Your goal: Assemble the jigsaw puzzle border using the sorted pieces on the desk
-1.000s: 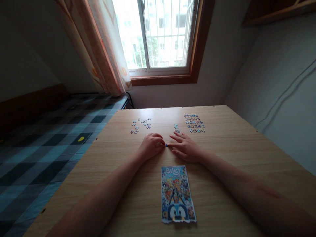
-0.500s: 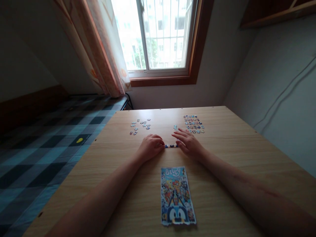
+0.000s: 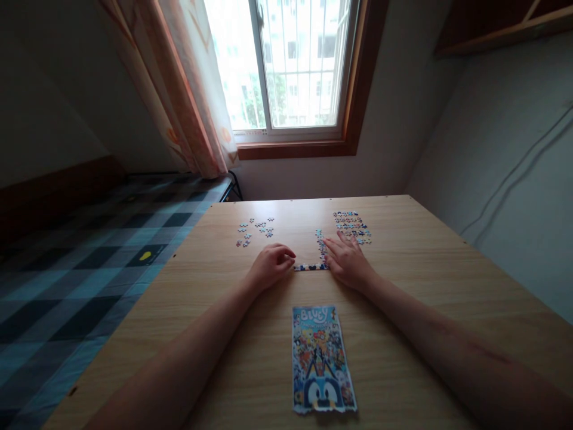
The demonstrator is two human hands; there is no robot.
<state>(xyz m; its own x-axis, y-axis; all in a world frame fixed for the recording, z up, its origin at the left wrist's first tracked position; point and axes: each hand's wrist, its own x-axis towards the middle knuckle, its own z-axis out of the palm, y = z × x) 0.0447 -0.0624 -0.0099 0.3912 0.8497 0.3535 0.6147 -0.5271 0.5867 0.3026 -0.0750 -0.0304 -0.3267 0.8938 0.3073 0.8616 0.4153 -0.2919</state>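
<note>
While we're pressing the thin blue jigsaw strip betw. curled fingers of left hand (grip unclear) & flat, open right hand, we're risking buckling its joints.

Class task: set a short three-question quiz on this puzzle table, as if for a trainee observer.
1. True or false: the picture sheet lies nearer the person than the left hand and the right hand.
2. The joined puzzle strip lies: A) between the two hands; B) inside a box; C) on top of the sheet.
3. Fill in: the tidy block of pieces lies on the ___ side of the table, across from the scattered pieces.
Key: 1 true; 2 A; 3 right.
</note>
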